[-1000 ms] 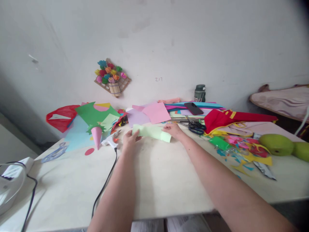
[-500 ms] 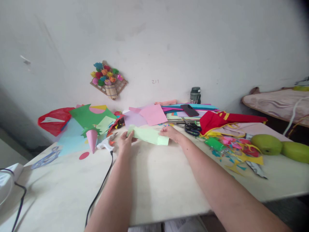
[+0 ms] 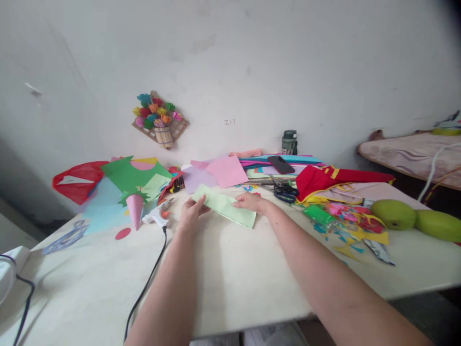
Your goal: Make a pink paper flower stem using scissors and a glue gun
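Observation:
A strip of pale green paper (image 3: 226, 207), apparently folded lengthwise, is held slantwise above the table by both hands. My left hand (image 3: 194, 211) pinches its left end, thumb on top. Near its right end, my right hand (image 3: 250, 202) grips the upper edge between thumb and fingers. Left of my left hand lies a white glue gun (image 3: 157, 216) with a black cord. A pink paper cone (image 3: 134, 211) with a green fringed rim stands beside the glue gun. Behind the strip are pink paper (image 3: 228, 171) and lilac paper (image 3: 196, 179).
Black scissors (image 3: 285, 192), a phone (image 3: 281, 164) and a red cloth (image 3: 319, 182) lie at the back right. Paper scraps (image 3: 347, 230) and green fruits (image 3: 393, 214) are on the right. Green card (image 3: 135, 173) and a red circle (image 3: 123, 234) are at left.
The pale green strip has tilted, its right end lower and nearer me. My right hand has come slightly down with it. The whole view has shifted a little.

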A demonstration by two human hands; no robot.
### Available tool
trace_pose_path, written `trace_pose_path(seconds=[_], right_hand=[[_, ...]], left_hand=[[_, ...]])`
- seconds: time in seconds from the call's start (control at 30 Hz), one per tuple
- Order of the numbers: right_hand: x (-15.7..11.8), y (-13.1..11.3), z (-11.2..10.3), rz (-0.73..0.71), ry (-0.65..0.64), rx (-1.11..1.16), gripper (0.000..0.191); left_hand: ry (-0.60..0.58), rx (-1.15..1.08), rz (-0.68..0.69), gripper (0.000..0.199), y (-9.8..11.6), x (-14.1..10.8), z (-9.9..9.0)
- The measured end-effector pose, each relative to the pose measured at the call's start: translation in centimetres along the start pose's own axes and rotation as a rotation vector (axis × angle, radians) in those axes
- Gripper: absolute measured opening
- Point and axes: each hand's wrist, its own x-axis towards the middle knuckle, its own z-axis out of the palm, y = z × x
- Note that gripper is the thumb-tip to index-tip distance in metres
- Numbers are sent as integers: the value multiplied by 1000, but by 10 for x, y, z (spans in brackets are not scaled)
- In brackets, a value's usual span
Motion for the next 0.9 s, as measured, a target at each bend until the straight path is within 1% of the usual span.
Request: trace_pose_path(seconds=[0.1, 0.17, 0.23, 0.33, 0.37, 0.43, 0.47, 0.53, 0.57, 0.63, 0.7, 0.77, 0.83, 0.9], right_hand=[[0, 1, 3, 50, -14, 126, 24], [0, 2, 3, 59, -36, 184, 22], [1, 3, 3, 48, -37, 187, 22], [2, 3, 2, 51, -53, 139, 21], [2, 2, 2, 45, -48, 120, 21], [2, 0, 1, 11, -4, 107, 24], [3, -2, 1, -19, 46, 114, 26], [4, -4, -2, -80, 207, 147, 29], [5, -4, -4, -105, 316, 164, 30], [7, -4, -13, -134, 583, 195, 32], [9, 0, -25, -133, 849, 229, 32], [9, 6, -41, -123, 1060, 248, 31], [7, 13, -60, -99, 1210, 243, 31], [2, 19, -82, -75, 1263, 189, 35]], left_hand=[[-61, 32, -55, 38, 0, -1, 3], [-43, 90, -72, 38, 0, -1, 6], [5, 129, -65, 36, 0, 0, 8], [63, 122, -13, 35, 4, 0, 12], [61, 115, -3, 36, 5, -1, 13], [12, 104, -7, 37, 8, -3, 17], [-28, 110, -23, 38, 8, -4, 19], [-108, 153, -58, 44, 8, -6, 23], [-138, 181, -66, 46, 7, -6, 24], [-174, 232, -68, 47, 5, -6, 27], [-182, 259, -65, 47, 1, -6, 29], [-174, 271, -70, 45, -2, -6, 29], [-163, 269, -68, 43, -5, -5, 30], [-160, 275, -70, 40, -7, -3, 31]])
